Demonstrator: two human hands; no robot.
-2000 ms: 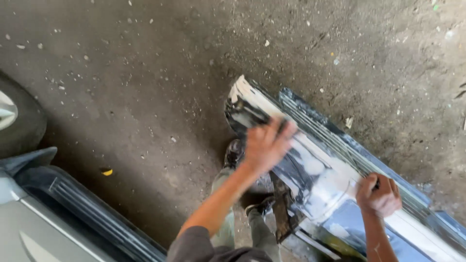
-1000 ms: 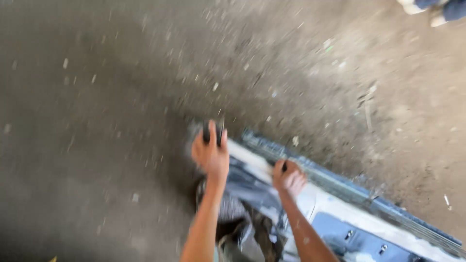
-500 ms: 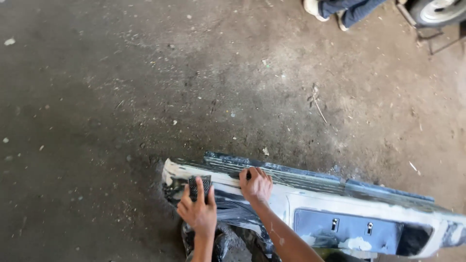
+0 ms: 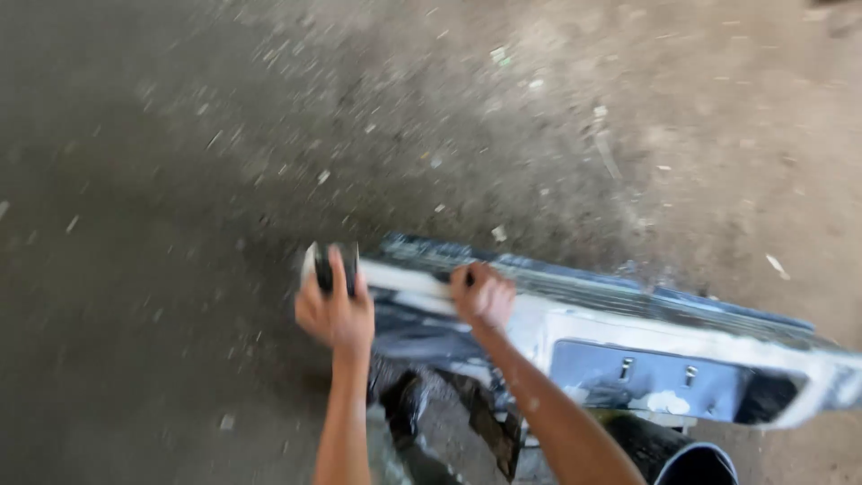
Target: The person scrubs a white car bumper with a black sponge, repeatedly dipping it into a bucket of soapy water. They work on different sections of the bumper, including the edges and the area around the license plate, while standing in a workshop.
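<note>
Both hands have slid to the bumper (image 4: 628,332)'s left end, lower centre. The left hand (image 4: 337,314) presses a dark block (image 4: 334,268) there; the right hand (image 4: 482,296)'s grip is curled over the top edge, so work has shifted to that corner.

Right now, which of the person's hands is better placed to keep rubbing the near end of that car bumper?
The left hand, probably. It lies flat on a dark pad at the bumper's end corner, while the right hand is curled over the top edge further along, seemingly steadying it. Motion blur hides finer detail.
</note>
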